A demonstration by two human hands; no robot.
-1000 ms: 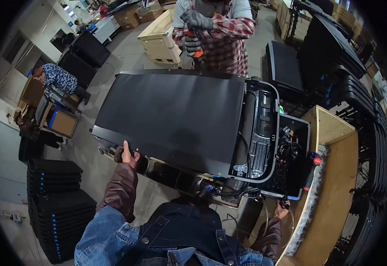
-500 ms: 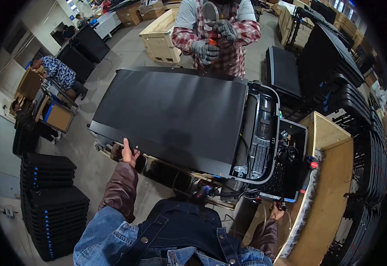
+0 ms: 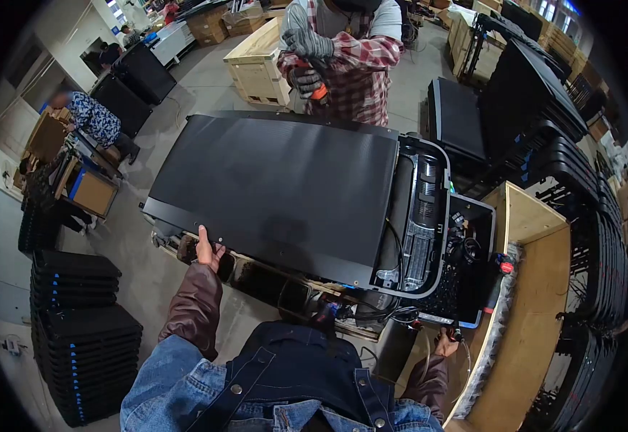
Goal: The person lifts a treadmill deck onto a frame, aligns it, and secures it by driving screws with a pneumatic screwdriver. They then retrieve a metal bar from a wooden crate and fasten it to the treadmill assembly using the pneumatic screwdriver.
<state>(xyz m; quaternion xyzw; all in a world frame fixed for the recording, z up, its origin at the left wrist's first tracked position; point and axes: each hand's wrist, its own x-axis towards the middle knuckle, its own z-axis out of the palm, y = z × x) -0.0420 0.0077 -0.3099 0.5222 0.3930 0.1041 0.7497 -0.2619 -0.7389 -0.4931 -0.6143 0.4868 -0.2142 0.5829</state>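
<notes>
A treadmill deck with a wide black belt (image 3: 270, 187) lies in front of me. My left hand (image 3: 207, 252) grips its near side rail, thumb on top and fingers curled around the edge. At the deck's right end sits the open motor housing (image 3: 423, 216), with cables around it. My right hand (image 3: 445, 345) is low on the right, closed around a small dark tool (image 3: 457, 335) with a thin clear hose; its exact kind is not clear. Just beyond that hand is a dark bin (image 3: 465, 288) of small parts and cables.
Across the deck stands a co-worker (image 3: 342, 65) in grey gloves, holding an orange-and-black tool (image 3: 319, 92). A long wooden box (image 3: 537, 273) stands at right. Stacked black parts (image 3: 87, 345) rise at left. A wooden crate (image 3: 260, 65) is behind the deck.
The co-worker has lowered the orange tool and moved one gloved hand up onto the opposite arm, shifting slightly left. Both my hands stay where they were.
</notes>
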